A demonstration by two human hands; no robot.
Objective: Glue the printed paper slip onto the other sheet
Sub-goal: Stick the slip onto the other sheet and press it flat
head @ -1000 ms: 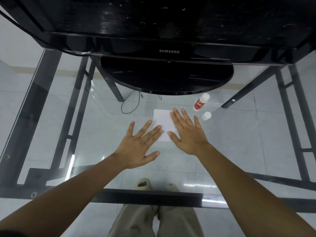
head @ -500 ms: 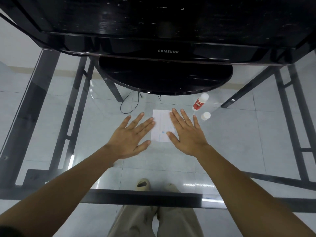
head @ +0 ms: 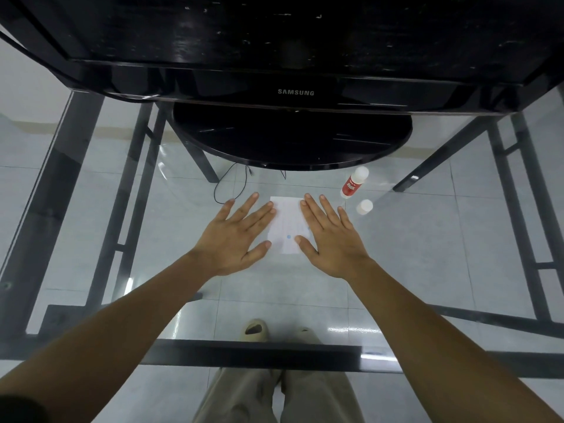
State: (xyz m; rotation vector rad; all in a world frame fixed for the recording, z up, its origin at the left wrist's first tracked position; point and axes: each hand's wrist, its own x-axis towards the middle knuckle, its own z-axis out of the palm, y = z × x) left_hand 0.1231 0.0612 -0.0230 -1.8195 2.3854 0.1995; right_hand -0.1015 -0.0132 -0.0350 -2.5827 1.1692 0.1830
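We are working on a small white rectangle of paper (head: 287, 224) with faint print and a blue dot, which is lying flat on the clear glass tabletop (head: 427, 254) between our two hands. We cannot tell the printed slip apart from the sheet under it, as only one white shape is showing. We are judging it to be very light, thin and limp, so it will likely slide on the smooth glass and crease easily. With glue in the joint, it is probably best handled by pressing it flat from above and smoothing outward, or by lifting it at a free corner, not by pinching the middle.

Our left hand (head: 235, 239) is lying palm down just beside the paper's left edge. Its fingers (head: 262, 210) are straight and spread wide, and the nearest fingertip is touching or just meeting that edge. Our right hand (head: 329, 239) is also lying flat with its fingers straight and fanned. It is covering the right part of the paper, with the thumb (head: 300, 241) resting near the dot. Neither hand is gripping anything.

Near the right hand, a red-and-white glue stick (head: 351, 186) is lying uncapped, its white cap (head: 364, 206) standing just beside it. Farther back, a black Samsung television (head: 293, 71) is standing on the table.
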